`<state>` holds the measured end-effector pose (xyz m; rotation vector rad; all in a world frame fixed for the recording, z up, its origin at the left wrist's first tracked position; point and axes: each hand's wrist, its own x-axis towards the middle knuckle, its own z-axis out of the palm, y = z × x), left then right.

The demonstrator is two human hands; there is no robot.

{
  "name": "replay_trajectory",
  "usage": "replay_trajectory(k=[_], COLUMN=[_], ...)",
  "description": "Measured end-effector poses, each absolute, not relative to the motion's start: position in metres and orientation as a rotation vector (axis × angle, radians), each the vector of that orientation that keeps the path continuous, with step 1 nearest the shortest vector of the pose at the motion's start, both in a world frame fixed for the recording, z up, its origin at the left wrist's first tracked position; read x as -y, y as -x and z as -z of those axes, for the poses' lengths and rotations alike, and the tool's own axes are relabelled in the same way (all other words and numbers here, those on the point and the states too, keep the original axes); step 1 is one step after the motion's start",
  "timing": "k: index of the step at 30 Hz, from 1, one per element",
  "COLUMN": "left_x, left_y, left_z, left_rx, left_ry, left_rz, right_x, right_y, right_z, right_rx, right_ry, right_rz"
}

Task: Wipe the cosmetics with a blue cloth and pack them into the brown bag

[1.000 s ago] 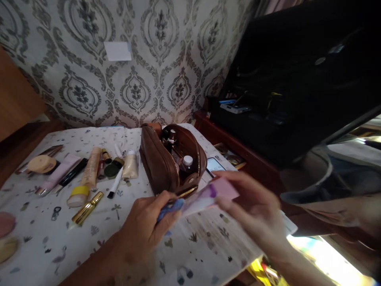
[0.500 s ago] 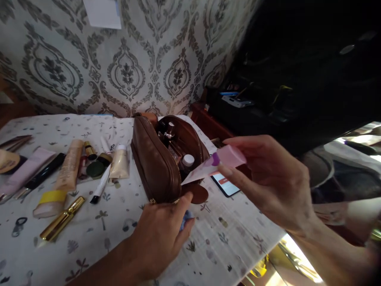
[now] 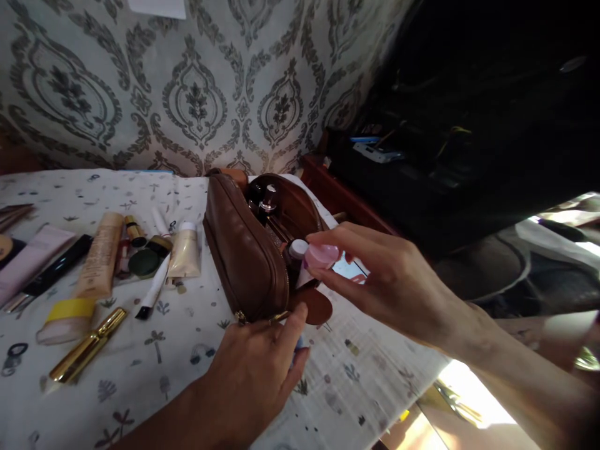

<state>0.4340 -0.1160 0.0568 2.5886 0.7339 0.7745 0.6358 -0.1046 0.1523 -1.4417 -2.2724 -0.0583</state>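
Pink-capped squeeze tube [image 3: 321, 256] looks partway into our open brown cosmetic bag [image 3: 244, 247], frame centre, cap pinched by our right hand [image 3: 382, 265]; our left hand [image 3: 257, 365] clasps a blue item [image 3: 299, 343], mostly hidden. White-capped bottle [image 3: 299, 248] already inside; we see tan tube [image 3: 100, 256], gold tube [image 3: 88, 347] still out, frame left.

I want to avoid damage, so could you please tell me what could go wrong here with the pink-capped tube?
The pink-capped tube could bump the white cap right beside it in the brown bag. The right hand pinches it only by its cap, so it might slip. The left hand, at the bag's near end, also holds something blue, so it may steady the bag poorly.
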Motion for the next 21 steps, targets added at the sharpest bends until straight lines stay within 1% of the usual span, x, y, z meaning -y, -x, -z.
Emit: replay_trajectory(k=[10,21], left_x=[0.117,0.118], left_y=[-0.435,-0.433], left_z=[-0.055,-0.056], left_rx=[-0.753,-0.806], left_ry=[-2.627,-2.652], left_rz=[-0.814,-0.724], right_x=[0.103,0.1], right_y=[-0.641,-0.633], right_z=[-0.141,-0.158], right_rx=[2.534,2.741], right_ry=[1.548,1.817], right_rz=[0.199,0.237])
